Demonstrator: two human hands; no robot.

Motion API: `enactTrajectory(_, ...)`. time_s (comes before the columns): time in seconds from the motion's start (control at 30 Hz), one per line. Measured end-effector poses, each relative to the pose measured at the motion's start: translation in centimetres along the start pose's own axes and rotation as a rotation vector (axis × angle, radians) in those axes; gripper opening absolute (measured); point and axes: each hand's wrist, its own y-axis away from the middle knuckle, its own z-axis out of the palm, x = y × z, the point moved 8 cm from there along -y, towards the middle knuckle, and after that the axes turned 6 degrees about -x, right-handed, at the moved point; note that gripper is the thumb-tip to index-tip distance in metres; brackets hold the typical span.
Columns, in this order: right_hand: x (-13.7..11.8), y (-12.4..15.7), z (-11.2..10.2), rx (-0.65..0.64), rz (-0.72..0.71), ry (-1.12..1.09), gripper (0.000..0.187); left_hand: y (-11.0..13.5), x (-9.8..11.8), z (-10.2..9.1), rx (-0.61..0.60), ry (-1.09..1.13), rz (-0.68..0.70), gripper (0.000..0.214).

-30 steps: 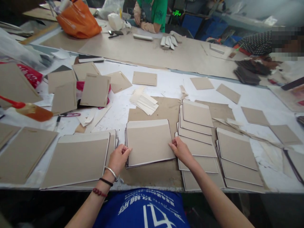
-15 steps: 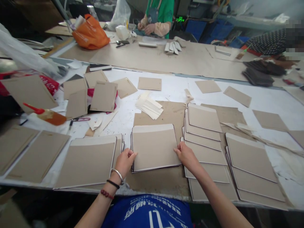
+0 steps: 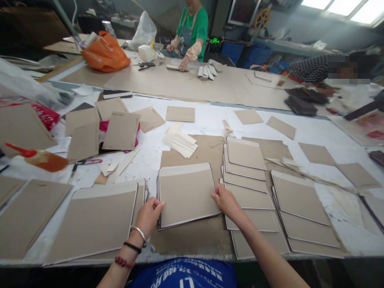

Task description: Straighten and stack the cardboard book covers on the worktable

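Observation:
In front of me lies a small stack of beige cardboard panels (image 3: 187, 198) with a pale strip along the top and dark edges. My left hand (image 3: 150, 216) pinches the stack's left edge between thumb and fingers. At the opposite edge, my right hand (image 3: 226, 200) grips the panels in the same way. Beneath them is a brown board (image 3: 186, 242). An overlapping row of similar panels (image 3: 246, 176) lies just right of my right hand. Left of my left hand rests another pile of panels (image 3: 96, 220).
A glue bottle with a red nozzle (image 3: 45, 159) lies at the left near a pair of pink-handled scissors (image 3: 90, 162). Pale paper strips (image 3: 180, 142) sit behind the stack. More fanned panels (image 3: 303, 212) are at the right. Across the table, a person in green (image 3: 192, 36) works.
My view has tilted up and turned slightly right. Both hands keep hold of the panel stack. The person in green has reached one hand down to a pale bar on the far table.

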Motion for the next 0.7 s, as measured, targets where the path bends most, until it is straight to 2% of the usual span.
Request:
enactTrajectory(0.17,-0.1,0.3,-0.2,-0.008,0.068,0.001,0.010,0.1,0.0,0.2,-0.018,-0.106,0.005,0.026)
enactTrajectory(0.4,0.1,0.2,-0.2,-0.002,0.069,0.042,0.010,1.1,1.0,0.0,0.054,-0.240,0.024,0.019)
enactTrajectory(0.47,0.2,0.1,-0.1,-0.001,0.070,0.063,0.010,1.5,1.3,0.1,0.119,-0.302,0.107,0.016)
enactTrajectory(0.6,0.2,0.1,0.0,0.008,0.063,0.088,0.010,2.6,2.1,0.5,0.343,-0.536,0.378,0.024)
enactTrajectory(0.7,0.2,0.1,0.0,0.016,0.061,0.103,0.010,3.1,2.6,1.6,0.374,-0.653,0.590,0.043)
